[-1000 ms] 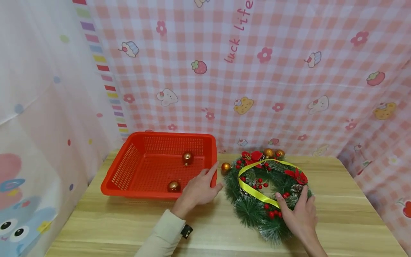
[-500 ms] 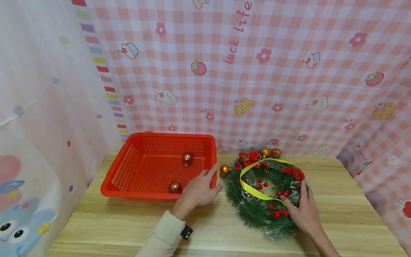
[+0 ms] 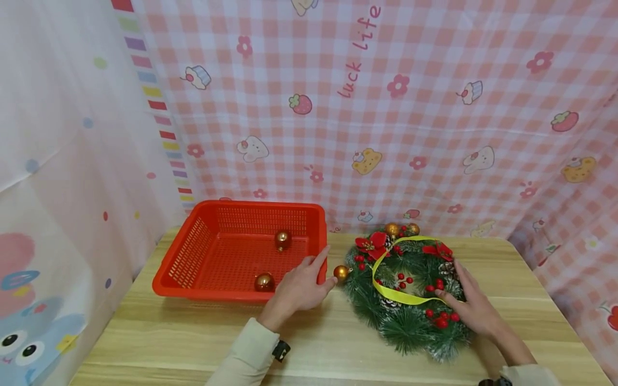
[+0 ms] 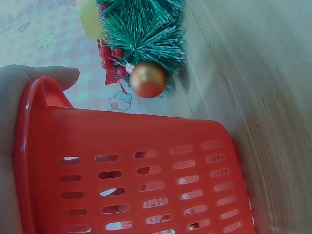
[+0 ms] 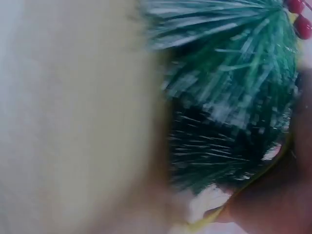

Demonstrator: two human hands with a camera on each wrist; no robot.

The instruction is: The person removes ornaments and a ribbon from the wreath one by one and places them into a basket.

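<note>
My left hand (image 3: 298, 287) holds the near right corner of the red plastic basket (image 3: 174, 246), its index finger laid along the rim. In the left wrist view the thumb (image 4: 58, 75) reaches over the basket's rim. To the right, my right hand (image 3: 475, 305) grips the right side of a green Christmas wreath (image 3: 407, 327), thumb toward its inner edge. The wreath lies on the table with red flowers, berries, pine cones and a loop of yellow ribbon (image 3: 403, 296). A gold bauble (image 3: 341, 274) sits at its left edge, close to the basket.
Two shiny copper-coloured baubles (image 3: 282, 239) lie inside the basket. Two more gold baubles (image 3: 392, 230) show at the wreath's far edge. Behind the wooden table (image 3: 159, 343) hangs a pink checked cloth (image 3: 309, 134), with a pale printed curtain (image 3: 58, 161) at the left.
Under my right hand the wreath has turned counterclockwise and shifted slightly right; its left bauble has come nearer me. My right hand has moved right. My left hand stays on the basket.
</note>
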